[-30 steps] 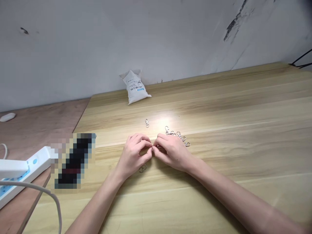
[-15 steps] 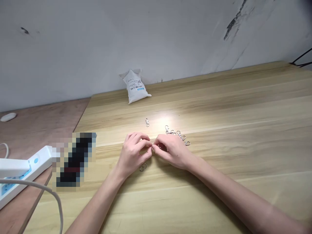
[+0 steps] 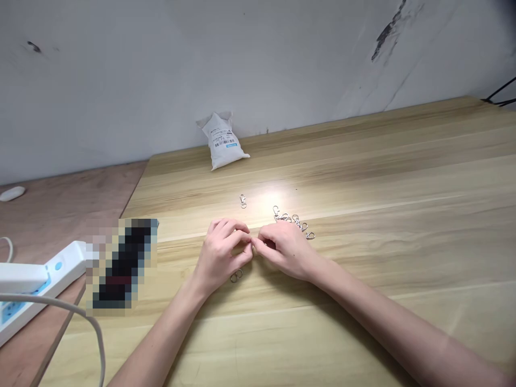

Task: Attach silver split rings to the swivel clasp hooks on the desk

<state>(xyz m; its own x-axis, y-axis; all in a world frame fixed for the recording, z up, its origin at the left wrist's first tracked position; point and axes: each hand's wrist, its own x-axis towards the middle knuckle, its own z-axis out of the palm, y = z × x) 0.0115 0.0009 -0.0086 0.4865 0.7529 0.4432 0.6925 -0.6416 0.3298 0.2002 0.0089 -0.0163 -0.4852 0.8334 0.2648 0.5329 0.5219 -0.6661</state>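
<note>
My left hand (image 3: pixel 222 252) and my right hand (image 3: pixel 282 248) meet fingertip to fingertip over the light wooden table (image 3: pixel 363 177). Both pinch a tiny metal piece between them that I cannot make out. A pair of small metal rings (image 3: pixel 236 276) lies just under my left hand. Behind my right hand lies a small pile of silver clasps (image 3: pixel 293 221). One single clasp (image 3: pixel 242 201) lies apart, farther back.
A small white sealed bag (image 3: pixel 223 141) stands at the back by the wall. At the left, a white power strip (image 3: pixel 32 282) with a grey cable (image 3: pixel 76 317) lies on a reddish table, beside a blurred dark object (image 3: pixel 123 263). A white oval thing (image 3: pixel 12 193) sits far left.
Both hands stay pinched together at the same spot; the fingers shift only slightly. The camera has tilted a little.
</note>
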